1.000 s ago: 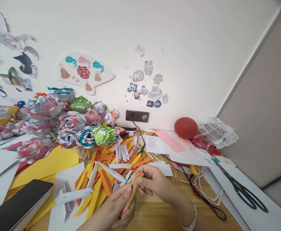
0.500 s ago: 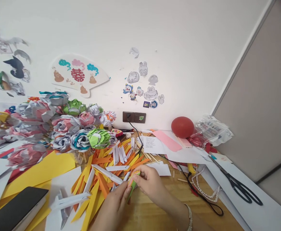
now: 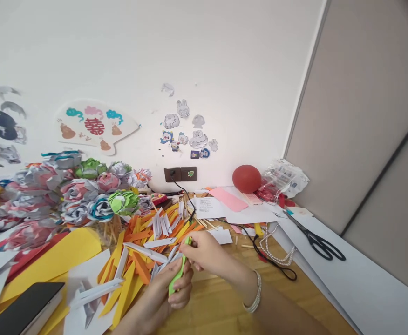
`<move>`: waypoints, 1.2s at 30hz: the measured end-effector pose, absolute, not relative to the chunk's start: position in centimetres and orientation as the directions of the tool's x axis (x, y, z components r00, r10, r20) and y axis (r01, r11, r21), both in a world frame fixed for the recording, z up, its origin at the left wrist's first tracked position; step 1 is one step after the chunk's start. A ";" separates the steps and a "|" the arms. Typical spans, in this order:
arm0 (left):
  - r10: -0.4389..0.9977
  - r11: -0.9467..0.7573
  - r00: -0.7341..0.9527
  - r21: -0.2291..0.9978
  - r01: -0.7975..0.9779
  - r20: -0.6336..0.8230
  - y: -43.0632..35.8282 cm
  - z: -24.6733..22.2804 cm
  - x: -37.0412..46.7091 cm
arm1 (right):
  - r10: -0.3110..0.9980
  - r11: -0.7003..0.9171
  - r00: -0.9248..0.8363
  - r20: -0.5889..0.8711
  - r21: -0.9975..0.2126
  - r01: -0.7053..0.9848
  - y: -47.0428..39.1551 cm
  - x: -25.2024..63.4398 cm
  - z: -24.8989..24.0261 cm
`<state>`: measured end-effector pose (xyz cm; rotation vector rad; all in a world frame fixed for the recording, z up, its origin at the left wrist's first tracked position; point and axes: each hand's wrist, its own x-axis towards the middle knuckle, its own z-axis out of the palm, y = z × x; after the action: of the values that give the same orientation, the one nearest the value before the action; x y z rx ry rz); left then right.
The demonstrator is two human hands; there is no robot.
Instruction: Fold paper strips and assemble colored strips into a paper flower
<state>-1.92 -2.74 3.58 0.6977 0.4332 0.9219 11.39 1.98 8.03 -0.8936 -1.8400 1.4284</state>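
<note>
Between my two hands is a narrow folded strip of green paper [image 3: 177, 279]. My left hand [image 3: 171, 288] wraps its fingers round the lower part of it. At the upper end, the thumb and fingers of my right hand [image 3: 202, 250] pinch the strip. Just beyond my hands lies a loose pile of folded orange paper strips [image 3: 141, 266], yellow paper strips [image 3: 124, 298] and white paper strips [image 3: 160, 242]. A bracelet [image 3: 256, 293] circles my right wrist.
Folded paper flowers [image 3: 123, 201] crowd the left back. A black-topped box-like object [image 3: 27, 302] lies front left on yellow paper [image 3: 50, 265]. At the right are black-handled scissors [image 3: 321, 243], a bead string [image 3: 277, 256], a black cord [image 3: 274, 267] and a red balloon [image 3: 246, 178].
The view has swung right, so the scene sits further left. The green paper has turned more upright, its plain green side now showing, and my left fingers wrap round it.
</note>
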 end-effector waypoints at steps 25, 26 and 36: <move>0.933 0.017 0.353 0.975 -0.221 0.064 -1.7 2.6 2.2 | 0.889 0.420 -0.324 0.324 -0.860 0.291 1.8 15.2 5.5; 0.943 0.024 0.331 0.981 -0.193 0.042 -1.6 2.3 2.3 | 0.889 0.410 -0.336 0.312 -0.868 0.279 1.7 15.2 4.9; 0.983 -0.055 0.176 0.998 -0.028 0.059 -0.7 1.5 1.4 | 0.920 0.368 -0.154 0.360 -0.662 0.653 4.1 19.8 3.7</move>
<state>1.39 -0.71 1.52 1.3130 1.0333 1.1290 19.77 4.15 3.73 -1.3655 -1.8912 0.4587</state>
